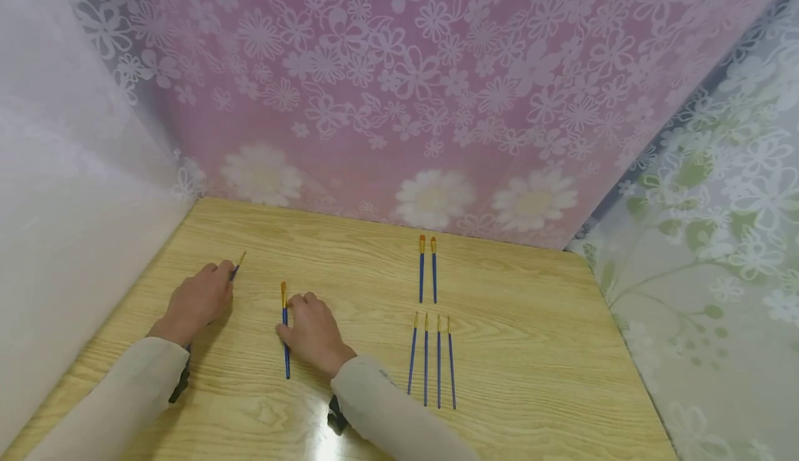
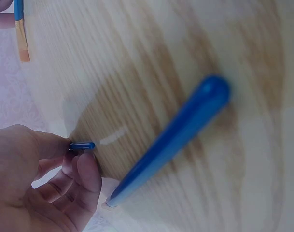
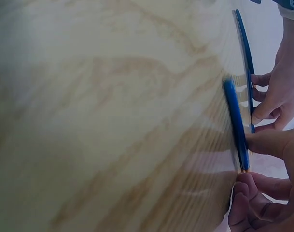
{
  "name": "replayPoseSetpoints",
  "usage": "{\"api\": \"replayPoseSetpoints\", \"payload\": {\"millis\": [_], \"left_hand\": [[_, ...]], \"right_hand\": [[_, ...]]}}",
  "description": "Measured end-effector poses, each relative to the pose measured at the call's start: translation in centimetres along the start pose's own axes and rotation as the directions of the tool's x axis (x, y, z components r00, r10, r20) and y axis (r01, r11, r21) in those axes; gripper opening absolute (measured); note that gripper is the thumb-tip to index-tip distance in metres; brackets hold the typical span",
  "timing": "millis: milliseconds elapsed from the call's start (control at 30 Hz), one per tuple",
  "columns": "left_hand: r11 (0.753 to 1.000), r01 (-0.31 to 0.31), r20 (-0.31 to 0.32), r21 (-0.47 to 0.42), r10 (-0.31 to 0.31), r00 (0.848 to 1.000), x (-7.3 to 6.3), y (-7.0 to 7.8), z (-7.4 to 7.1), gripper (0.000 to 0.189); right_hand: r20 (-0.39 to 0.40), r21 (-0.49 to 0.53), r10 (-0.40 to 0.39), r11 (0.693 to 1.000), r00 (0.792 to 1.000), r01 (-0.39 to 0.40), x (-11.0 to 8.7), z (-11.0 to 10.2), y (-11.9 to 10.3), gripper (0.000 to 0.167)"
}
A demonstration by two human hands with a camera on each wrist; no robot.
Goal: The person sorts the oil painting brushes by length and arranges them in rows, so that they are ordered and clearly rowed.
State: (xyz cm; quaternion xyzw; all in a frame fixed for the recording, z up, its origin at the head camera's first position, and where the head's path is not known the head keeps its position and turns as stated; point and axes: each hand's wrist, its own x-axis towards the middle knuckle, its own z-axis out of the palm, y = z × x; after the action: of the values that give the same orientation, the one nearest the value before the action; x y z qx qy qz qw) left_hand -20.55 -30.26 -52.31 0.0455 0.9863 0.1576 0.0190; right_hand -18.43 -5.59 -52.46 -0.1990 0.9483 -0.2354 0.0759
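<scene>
My left hand (image 1: 198,299) is over the left part of the table, with a thin gold-tipped paintbrush (image 1: 241,261) sticking out past its fingers. In the left wrist view, thumb and fingertips pinch a short blue handle end (image 2: 83,145). A longer blue paintbrush handle (image 2: 168,142) slants close to the camera beside that hand, its gold end partly behind a finger. My right hand (image 1: 314,331) pinches a wider flat paintbrush (image 1: 285,319), thumb on one side and fingers on the other. Its orange-brown bristles point toward the back of the table.
Two flat paintbrushes (image 1: 421,274) lie side by side at the table's back centre. Below them, several thin paintbrushes (image 1: 426,360) form a row, tips toward the back. The wooden table (image 1: 530,350) meets a pink flowered cloth (image 1: 349,100) behind and pale sheets at both sides.
</scene>
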Motion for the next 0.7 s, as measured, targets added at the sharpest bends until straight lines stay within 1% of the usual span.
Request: {"api": "replayPoseSetpoints", "payload": {"millis": [200,333,467,600,700], "left_hand": [[1.000,-0.001,-0.007,0.011,0.001,1.000,0.02,0.03,0.04,0.036],[1.000,-0.011,-0.026,0.011,0.012,1.000,-0.01,0.00,0.07,0.035],[1.000,-0.014,-0.029,0.016,0.014,0.999,-0.01,-0.01,0.10,0.035],[1.000,-0.008,-0.023,0.013,0.008,1.000,-0.02,0.06,0.06,0.035],[1.000,-0.001,-0.017,0.006,0.001,1.000,-0.01,0.18,-0.02,0.035]], "right_hand": [[-0.015,-0.018,-0.014,1.000,1.000,0.013,-0.02,-0.03,-0.09,0.034],[-0.019,-0.011,-0.014,1.000,1.000,0.014,-0.21,-0.11,-0.02,0.030],[-0.023,0.001,-0.038,0.999,0.999,0.038,-0.41,-0.21,0.16,0.026],[-0.030,-0.029,-0.071,0.997,0.997,0.070,-0.60,-0.30,0.40,0.022],[-0.037,-0.064,-0.078,0.995,0.996,0.076,-0.66,-0.45,0.51,0.020]]}}
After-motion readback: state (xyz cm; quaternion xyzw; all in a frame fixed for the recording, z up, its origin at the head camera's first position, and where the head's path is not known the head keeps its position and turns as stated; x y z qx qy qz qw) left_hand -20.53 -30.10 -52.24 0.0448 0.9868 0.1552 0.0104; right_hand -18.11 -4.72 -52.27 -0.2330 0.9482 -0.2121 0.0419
